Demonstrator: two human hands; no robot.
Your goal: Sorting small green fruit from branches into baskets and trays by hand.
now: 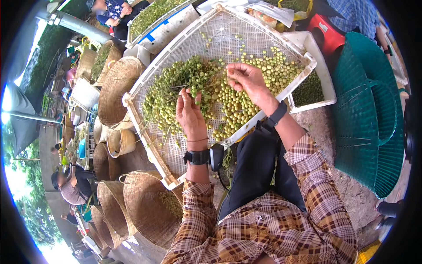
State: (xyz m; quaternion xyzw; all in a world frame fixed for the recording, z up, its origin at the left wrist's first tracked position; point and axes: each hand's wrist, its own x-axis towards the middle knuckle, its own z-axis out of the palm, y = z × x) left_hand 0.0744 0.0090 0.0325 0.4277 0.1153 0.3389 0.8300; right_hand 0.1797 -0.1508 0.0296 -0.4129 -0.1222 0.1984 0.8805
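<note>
Stalked round green berries (157, 103) remain at nine o'clock, seemingly plucked yellow-green berries (239, 110) at three; left hand (192, 118) pinches green sprig (193, 93); right hand (252, 82), I can't tell.

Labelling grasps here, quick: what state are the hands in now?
Left hand: fingers closed on green berries.
Right hand: fingers curled; whether it holds anything cannot be told.

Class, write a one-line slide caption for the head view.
Bare left hand and right hand over small round green fruits in a white plastic mesh tray.

Fruits (237, 105) are yellow-green, the sleeves (314, 176) brown plaid
</note>
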